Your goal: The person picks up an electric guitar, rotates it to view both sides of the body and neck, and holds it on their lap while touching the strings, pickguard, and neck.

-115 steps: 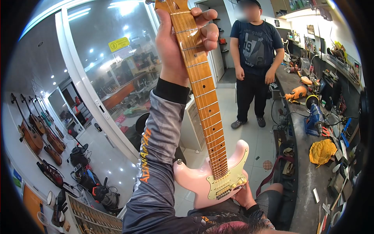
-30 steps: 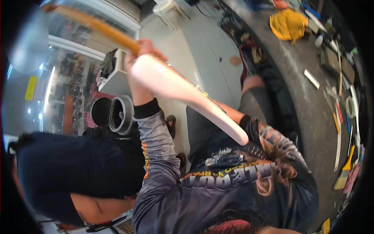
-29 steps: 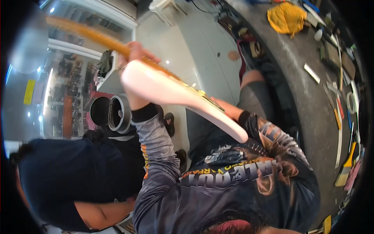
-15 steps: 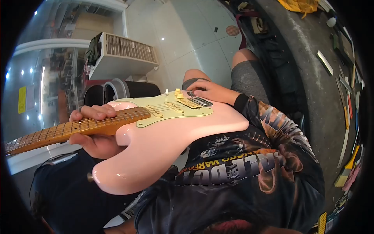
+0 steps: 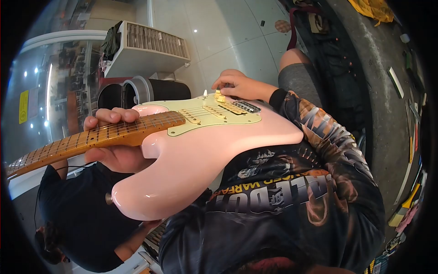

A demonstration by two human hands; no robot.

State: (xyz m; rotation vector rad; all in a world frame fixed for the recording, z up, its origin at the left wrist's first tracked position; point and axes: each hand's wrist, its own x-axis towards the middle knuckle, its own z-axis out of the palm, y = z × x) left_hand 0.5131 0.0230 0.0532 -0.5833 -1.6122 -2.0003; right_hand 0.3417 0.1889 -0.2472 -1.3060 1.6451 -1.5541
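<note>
A pink electric guitar (image 5: 182,169) with a pale green pickguard (image 5: 242,118) lies across my lap, its face tilted upward. Its wooden neck (image 5: 68,142) runs to the left edge of the view. My left hand (image 5: 114,150) is wrapped round the neck near the body, thumb below and fingertips over the strings. Over the far edge of the body, my right hand (image 5: 242,86) has its fingers curled at the cream control knobs (image 5: 221,97), touching or nearly touching them. A white switch tip stands just left of the knobs.
Another person in a dark shirt (image 5: 77,210) is at the lower left. A white slatted cabinet (image 5: 146,64) and an open round bin (image 5: 141,91) stand beyond the guitar. Along the right runs a workbench (image 5: 383,91) with tools, a brush (image 5: 404,210) and a yellow cloth (image 5: 374,10).
From a blurred, edge-on pose, the guitar has swung down to show its face. My left hand still grips the neck. My right hand has shifted from beside the bridge to the knobs.
</note>
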